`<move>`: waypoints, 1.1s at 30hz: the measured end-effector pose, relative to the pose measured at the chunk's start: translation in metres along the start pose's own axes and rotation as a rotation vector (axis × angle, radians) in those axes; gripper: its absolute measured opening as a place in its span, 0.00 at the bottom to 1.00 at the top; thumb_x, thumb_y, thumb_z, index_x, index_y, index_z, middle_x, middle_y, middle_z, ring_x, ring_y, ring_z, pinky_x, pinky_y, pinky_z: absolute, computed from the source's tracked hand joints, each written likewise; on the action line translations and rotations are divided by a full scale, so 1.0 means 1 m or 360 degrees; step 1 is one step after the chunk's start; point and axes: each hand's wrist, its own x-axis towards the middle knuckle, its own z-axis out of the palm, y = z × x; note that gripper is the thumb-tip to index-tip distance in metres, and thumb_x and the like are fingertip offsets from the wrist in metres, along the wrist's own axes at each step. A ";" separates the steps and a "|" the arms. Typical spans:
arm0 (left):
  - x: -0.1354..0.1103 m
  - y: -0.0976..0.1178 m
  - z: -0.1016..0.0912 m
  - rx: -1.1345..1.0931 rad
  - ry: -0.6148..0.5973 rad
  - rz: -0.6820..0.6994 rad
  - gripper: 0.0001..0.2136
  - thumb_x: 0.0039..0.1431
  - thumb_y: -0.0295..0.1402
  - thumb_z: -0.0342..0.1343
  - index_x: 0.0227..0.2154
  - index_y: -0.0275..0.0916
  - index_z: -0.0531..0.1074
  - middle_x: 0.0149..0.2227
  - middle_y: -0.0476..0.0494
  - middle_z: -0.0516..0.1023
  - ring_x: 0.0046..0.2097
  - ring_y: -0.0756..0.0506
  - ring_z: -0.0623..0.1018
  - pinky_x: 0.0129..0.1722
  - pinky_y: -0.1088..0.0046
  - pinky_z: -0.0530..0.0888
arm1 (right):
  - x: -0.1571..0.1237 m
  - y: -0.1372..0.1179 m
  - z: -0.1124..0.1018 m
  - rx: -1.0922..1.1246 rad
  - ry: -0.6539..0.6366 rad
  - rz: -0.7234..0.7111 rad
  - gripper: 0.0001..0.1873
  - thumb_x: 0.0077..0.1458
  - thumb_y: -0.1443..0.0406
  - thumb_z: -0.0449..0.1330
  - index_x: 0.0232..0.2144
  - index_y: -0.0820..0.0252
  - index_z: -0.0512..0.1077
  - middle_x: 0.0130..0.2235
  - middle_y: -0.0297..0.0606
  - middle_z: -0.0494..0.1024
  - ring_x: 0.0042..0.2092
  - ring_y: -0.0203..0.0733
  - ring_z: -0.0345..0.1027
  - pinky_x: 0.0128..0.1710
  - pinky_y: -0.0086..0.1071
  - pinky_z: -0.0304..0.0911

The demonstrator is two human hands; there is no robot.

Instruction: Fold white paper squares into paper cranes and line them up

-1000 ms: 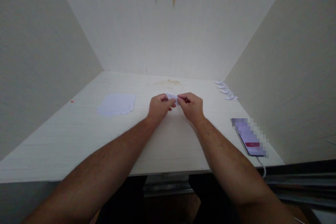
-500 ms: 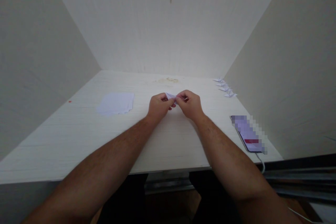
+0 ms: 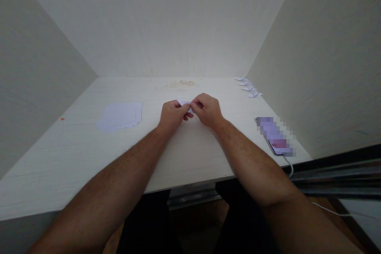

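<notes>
My left hand and my right hand meet over the middle of the white table. Both pinch a small folded piece of white paper between thumbs and fingertips. Most of the paper is hidden behind my fingers. Both hands rest low, close to the table top.
A stack of white paper sheets lies to the left of my hands. Several small folded paper figures sit in a row at the far right corner. A phone with a white cable lies near the right edge. Walls enclose three sides.
My hands stay closed on the folded paper and have drawn a little closer together. The view has tilted down and shifted, so the wall hooks have slid out of the top.
</notes>
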 end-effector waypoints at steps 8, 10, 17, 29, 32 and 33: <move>0.002 -0.006 0.002 -0.0274 0.0020 -0.0123 0.06 0.48 0.30 0.63 0.25 0.32 0.76 0.24 0.40 0.78 0.25 0.47 0.80 0.21 0.77 0.70 | 0.001 0.002 -0.002 -0.0014 -0.0083 -0.0161 0.09 0.61 0.65 0.57 0.28 0.57 0.73 0.33 0.37 0.76 0.37 0.40 0.65 0.42 0.35 0.60; 0.002 -0.006 0.001 -0.0332 0.0009 -0.0145 0.05 0.47 0.29 0.63 0.25 0.31 0.76 0.25 0.41 0.78 0.25 0.48 0.80 0.21 0.77 0.71 | 0.001 0.002 -0.002 -0.0010 -0.0107 -0.0206 0.09 0.61 0.66 0.56 0.29 0.57 0.73 0.33 0.37 0.76 0.38 0.40 0.65 0.43 0.35 0.60; -0.001 -0.001 0.004 -0.0465 0.0012 -0.0239 0.05 0.50 0.27 0.61 0.23 0.33 0.70 0.22 0.43 0.76 0.25 0.48 0.79 0.26 0.75 0.75 | 0.001 0.006 0.000 0.0073 -0.0047 -0.0302 0.09 0.60 0.69 0.56 0.30 0.58 0.75 0.34 0.38 0.77 0.38 0.40 0.67 0.43 0.35 0.62; 0.000 0.001 0.002 -0.0561 -0.0015 -0.0283 0.05 0.49 0.27 0.60 0.25 0.33 0.69 0.25 0.40 0.78 0.25 0.48 0.79 0.25 0.75 0.74 | 0.000 0.010 0.000 0.0083 0.0007 -0.0401 0.10 0.61 0.70 0.55 0.33 0.59 0.78 0.36 0.40 0.80 0.39 0.40 0.72 0.44 0.34 0.66; -0.001 0.001 0.001 -0.0589 -0.0039 -0.0298 0.05 0.49 0.27 0.61 0.25 0.32 0.70 0.26 0.40 0.78 0.25 0.48 0.79 0.25 0.75 0.74 | 0.000 0.010 0.000 0.0076 -0.0015 -0.0385 0.11 0.60 0.70 0.55 0.33 0.59 0.78 0.36 0.39 0.80 0.39 0.39 0.72 0.44 0.34 0.66; -0.001 0.001 0.001 -0.0592 -0.0052 -0.0300 0.05 0.49 0.27 0.61 0.25 0.32 0.70 0.26 0.40 0.78 0.25 0.48 0.79 0.26 0.75 0.74 | 0.000 0.010 0.000 0.0077 -0.0020 -0.0375 0.11 0.60 0.70 0.55 0.33 0.58 0.78 0.36 0.39 0.80 0.39 0.39 0.72 0.44 0.34 0.66</move>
